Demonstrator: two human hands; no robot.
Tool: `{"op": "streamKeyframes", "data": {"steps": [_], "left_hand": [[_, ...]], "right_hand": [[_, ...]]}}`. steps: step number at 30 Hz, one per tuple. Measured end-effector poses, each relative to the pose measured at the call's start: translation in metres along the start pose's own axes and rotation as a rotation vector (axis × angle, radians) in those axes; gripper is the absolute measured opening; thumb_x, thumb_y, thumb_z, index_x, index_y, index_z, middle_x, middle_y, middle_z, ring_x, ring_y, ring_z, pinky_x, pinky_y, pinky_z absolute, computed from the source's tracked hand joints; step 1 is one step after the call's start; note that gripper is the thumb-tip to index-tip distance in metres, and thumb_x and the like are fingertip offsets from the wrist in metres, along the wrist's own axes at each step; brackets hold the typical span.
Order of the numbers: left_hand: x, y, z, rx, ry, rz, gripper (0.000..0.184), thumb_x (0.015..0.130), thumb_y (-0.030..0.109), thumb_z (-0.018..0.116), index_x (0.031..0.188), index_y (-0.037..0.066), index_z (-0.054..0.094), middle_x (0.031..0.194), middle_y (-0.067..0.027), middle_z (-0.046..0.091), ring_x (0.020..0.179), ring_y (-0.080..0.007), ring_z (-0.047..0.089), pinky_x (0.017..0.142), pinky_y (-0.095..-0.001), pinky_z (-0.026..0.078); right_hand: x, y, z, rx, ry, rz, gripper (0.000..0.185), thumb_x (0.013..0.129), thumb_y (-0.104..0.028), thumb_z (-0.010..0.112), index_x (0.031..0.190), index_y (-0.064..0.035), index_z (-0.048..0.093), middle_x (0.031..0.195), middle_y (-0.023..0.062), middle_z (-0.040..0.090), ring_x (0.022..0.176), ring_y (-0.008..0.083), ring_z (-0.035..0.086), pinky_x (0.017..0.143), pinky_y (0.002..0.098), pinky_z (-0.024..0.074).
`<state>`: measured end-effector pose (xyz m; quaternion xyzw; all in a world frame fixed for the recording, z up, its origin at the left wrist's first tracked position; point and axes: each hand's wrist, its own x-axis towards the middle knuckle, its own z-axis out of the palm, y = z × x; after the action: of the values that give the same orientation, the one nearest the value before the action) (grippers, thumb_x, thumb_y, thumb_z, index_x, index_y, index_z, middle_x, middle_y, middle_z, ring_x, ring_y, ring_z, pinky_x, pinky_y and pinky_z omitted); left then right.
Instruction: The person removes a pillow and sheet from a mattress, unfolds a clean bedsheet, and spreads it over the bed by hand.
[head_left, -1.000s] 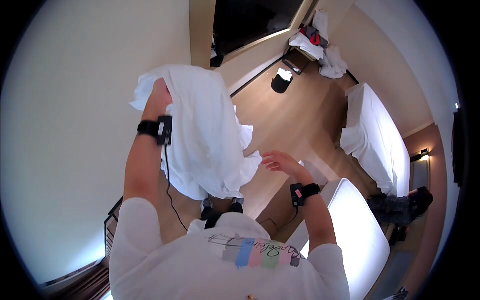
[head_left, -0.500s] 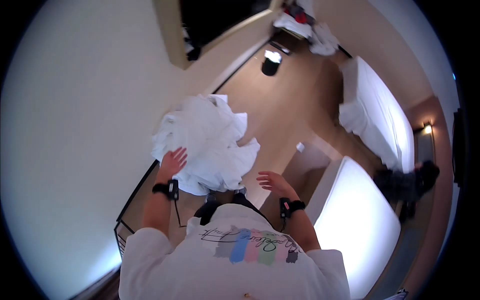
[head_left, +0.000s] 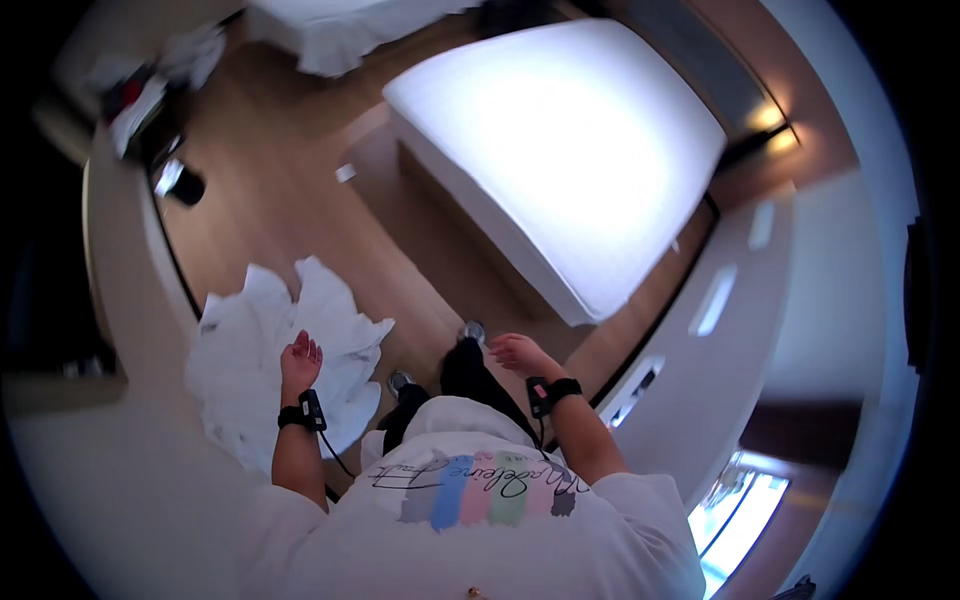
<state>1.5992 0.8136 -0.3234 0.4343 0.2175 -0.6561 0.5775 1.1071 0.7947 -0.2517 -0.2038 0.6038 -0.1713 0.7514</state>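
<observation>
A heap of crumpled white bed linen (head_left: pixel 240 350) lies on the wood floor to my left. In front of the heap, from my viewpoint, is my left hand (head_left: pixel 301 364), holding nothing, its fingers loosely bent and apart. My right hand (head_left: pixel 524 356) hangs in the air with relaxed fingers and nothing in it. Nearest to that hand is a bed (head_left: pixel 560 140) with a smooth, brightly lit white top; hand and bed look apart. Both wrists carry black straps with small cabled boxes.
A second white bed (head_left: pixel 330 22) stands at the top edge. On the left are a black bin (head_left: pixel 185 188) with white contents and a bench (head_left: pixel 140 115) piled with items. A small white object (head_left: pixel 346 173) lies on the floor. A lit wall lamp (head_left: pixel 772 120) is beyond the bed.
My view has swung to the right, so the linen heap now sits further left and the near bed fills the upper middle. My feet have shifted apart. Both hands remain empty.
</observation>
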Motion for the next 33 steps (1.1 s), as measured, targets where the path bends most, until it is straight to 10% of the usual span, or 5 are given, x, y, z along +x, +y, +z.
{"op": "streamKeyframes", "data": {"steps": [7,18,20,23,33], "left_hand": [[0.058,-0.173,0.143,0.373,-0.336,-0.212,0.029,0.075,0.006,0.044,0.098,0.009,0.061,0.086,-0.0012,0.06,0.079,-0.0155,0.054,0.077,-0.0323,0.045],[0.075,-0.54,0.188,0.918,-0.28,-0.67,0.02,0.086,0.016,0.047,0.1,0.006,0.057,0.087,-0.0053,0.061,0.073,-0.0158,0.057,0.07,-0.0283,0.048],[0.135,-0.585,0.155,0.548,-0.577,-1.337,0.02,0.086,0.019,0.048,0.098,0.007,0.056,0.094,-0.006,0.061,0.077,-0.0176,0.057,0.074,-0.0309,0.047],[0.045,-0.64,0.213,1.092,-0.209,-0.701,0.015,0.084,0.02,0.049,0.094,0.008,0.054,0.095,-0.0062,0.06,0.082,-0.0191,0.057,0.078,-0.0343,0.045],[0.136,-0.653,0.238,1.079,0.106,-0.621,0.018,0.078,0.016,0.049,0.092,0.006,0.046,0.102,-0.0107,0.05,0.101,-0.0268,0.049,0.089,-0.0421,0.041]], "right_hand": [[-0.072,0.226,-0.229,1.078,0.416,-0.234,0.015,0.087,-0.019,0.047,0.092,-0.0081,0.056,0.078,0.0033,0.06,0.063,0.0146,0.054,0.061,0.0295,0.047],[-0.118,0.359,-0.332,1.294,0.61,0.138,0.011,0.086,-0.015,0.045,0.091,-0.007,0.051,0.064,0.0012,0.054,0.05,0.0133,0.048,0.049,0.0252,0.0427],[-0.12,0.342,-0.377,1.234,0.479,-0.002,0.01,0.086,-0.015,0.043,0.089,-0.0064,0.048,0.061,0.0014,0.051,0.047,0.013,0.045,0.045,0.0256,0.041],[-0.072,0.352,-0.433,0.719,0.654,0.058,0.012,0.086,-0.016,0.043,0.09,-0.0059,0.047,0.062,0.003,0.051,0.045,0.0133,0.045,0.041,0.0262,0.0391],[0.023,0.175,-0.506,0.008,0.631,-0.076,0.024,0.079,-0.009,0.048,0.102,-0.0031,0.053,0.078,0.0091,0.06,0.063,0.016,0.056,0.055,0.0288,0.0449]]}}
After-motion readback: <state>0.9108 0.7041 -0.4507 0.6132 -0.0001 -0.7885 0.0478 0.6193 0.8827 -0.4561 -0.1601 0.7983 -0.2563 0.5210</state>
